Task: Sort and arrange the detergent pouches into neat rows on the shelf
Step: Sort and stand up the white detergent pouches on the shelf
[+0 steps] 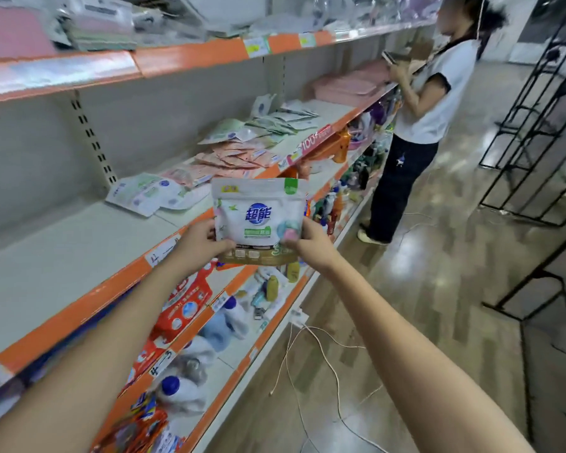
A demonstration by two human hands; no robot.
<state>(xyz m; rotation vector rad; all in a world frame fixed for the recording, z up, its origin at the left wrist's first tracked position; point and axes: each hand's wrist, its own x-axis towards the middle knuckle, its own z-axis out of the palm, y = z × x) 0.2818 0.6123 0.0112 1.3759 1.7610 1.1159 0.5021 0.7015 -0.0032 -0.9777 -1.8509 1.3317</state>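
Glossy floor (438,273); black metal rack (536,119) right.

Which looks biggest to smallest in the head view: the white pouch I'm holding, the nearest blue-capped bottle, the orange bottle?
1. white pouch
2. blue-capped bottle
3. orange bottle, though it stands farther off, so its true size is unsure.

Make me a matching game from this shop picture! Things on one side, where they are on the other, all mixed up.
Things:
1. white pouch
2. pink pouches
3. white cable

Places:
A. on the floor
B. held up between the left hand and the right hand
C. lying on the grey shelf

Pairs: 1-B, 2-C, 3-A
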